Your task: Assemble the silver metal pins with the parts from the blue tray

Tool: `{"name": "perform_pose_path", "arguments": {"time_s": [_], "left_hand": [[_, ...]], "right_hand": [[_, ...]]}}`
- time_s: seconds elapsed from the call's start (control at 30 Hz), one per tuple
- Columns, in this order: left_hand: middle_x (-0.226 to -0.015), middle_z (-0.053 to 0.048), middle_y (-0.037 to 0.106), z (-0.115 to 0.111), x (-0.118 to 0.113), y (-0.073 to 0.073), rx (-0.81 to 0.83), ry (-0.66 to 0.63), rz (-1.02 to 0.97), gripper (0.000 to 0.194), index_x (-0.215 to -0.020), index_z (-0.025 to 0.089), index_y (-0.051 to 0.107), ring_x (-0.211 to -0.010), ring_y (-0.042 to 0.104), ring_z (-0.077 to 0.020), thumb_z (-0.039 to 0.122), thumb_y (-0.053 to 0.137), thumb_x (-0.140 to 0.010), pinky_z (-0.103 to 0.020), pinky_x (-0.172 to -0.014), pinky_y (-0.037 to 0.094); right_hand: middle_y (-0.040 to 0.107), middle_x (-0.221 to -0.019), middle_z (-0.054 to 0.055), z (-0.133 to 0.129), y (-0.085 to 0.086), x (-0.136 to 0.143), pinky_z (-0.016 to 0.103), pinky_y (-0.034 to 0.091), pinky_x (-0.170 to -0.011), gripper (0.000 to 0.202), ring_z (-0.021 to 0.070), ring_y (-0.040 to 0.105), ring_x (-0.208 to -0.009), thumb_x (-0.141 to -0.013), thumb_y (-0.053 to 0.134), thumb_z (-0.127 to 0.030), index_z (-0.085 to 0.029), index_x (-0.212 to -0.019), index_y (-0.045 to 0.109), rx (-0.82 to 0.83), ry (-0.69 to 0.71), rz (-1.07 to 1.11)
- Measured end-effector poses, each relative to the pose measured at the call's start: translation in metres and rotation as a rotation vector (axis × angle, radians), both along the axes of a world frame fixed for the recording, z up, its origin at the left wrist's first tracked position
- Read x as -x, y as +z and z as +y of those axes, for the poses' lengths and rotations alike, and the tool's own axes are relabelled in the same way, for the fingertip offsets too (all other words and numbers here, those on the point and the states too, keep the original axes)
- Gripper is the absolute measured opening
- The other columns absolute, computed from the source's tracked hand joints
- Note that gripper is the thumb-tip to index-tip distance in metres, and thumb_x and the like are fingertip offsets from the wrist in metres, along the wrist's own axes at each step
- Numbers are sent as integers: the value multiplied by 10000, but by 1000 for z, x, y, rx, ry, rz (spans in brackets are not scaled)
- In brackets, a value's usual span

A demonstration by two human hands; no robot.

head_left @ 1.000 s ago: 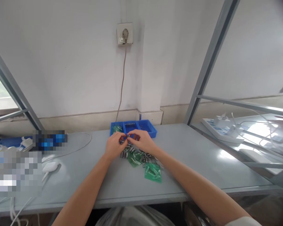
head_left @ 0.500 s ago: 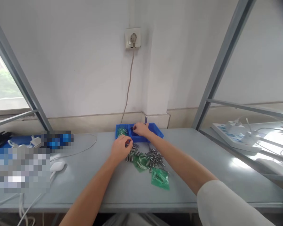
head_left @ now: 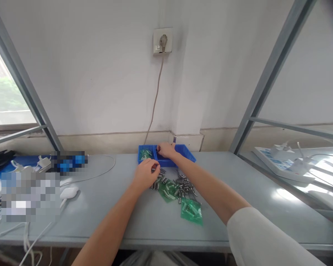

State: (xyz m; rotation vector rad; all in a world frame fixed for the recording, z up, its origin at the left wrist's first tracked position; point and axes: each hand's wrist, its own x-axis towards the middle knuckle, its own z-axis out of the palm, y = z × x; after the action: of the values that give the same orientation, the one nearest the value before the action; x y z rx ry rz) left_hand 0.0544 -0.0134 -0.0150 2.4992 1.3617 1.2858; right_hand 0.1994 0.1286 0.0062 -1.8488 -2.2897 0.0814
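Observation:
My left hand (head_left: 147, 173) is curled in front of the small blue bin (head_left: 140, 155), its fingers pinched around something too small to make out. My right hand (head_left: 165, 150) reaches into the larger blue tray (head_left: 189, 155) with its fingertips together and pointing down; what they hold, if anything, is hidden. Green bags lie in the small bin. Metal pins (head_left: 186, 186) are heaped on the grey table before the bins, beside a green bag (head_left: 168, 190) partly covered by metal pieces. Nearer the front edge lies another green bag (head_left: 191, 210) with metal pieces inside.
White cables, a white plug (head_left: 69, 192) and a partly pixelated group of items are on the left. A slanted grey metal frame (head_left: 274, 70) borders the table on the right, with a power strip (head_left: 280, 166) beyond it. A wall socket (head_left: 162, 41) is above.
The view has shifted slightly, so the bins and bags sit a little farther right in the picture. Both hands keep nearly the same poses and places relative to the bins.

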Motion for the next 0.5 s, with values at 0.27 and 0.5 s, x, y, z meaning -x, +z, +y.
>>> {"name": "perform_pose_path", "arguments": {"time_s": [0.27,0.5], "left_hand": [[-813,-30,635,-1,-1,1,7,-14,-4,120,-845,202,626,-788,599,-169,206,509,-873,-288,-701,478],[-809,-27,629,-1,-1,1,16,-1,11,123,-847,197,622,-784,595,-167,220,506,-881,-286,-694,471]], "right_hand": [[687,-979,84,4,-2,2,420,284,-911,239,237,590,-961,-764,582,-186,-230,-974,687,24,-19,-26],[685,-973,113,4,-1,5,440,288,-920,240,261,591,-986,-775,572,-185,-210,-979,695,14,-35,-29]]}}
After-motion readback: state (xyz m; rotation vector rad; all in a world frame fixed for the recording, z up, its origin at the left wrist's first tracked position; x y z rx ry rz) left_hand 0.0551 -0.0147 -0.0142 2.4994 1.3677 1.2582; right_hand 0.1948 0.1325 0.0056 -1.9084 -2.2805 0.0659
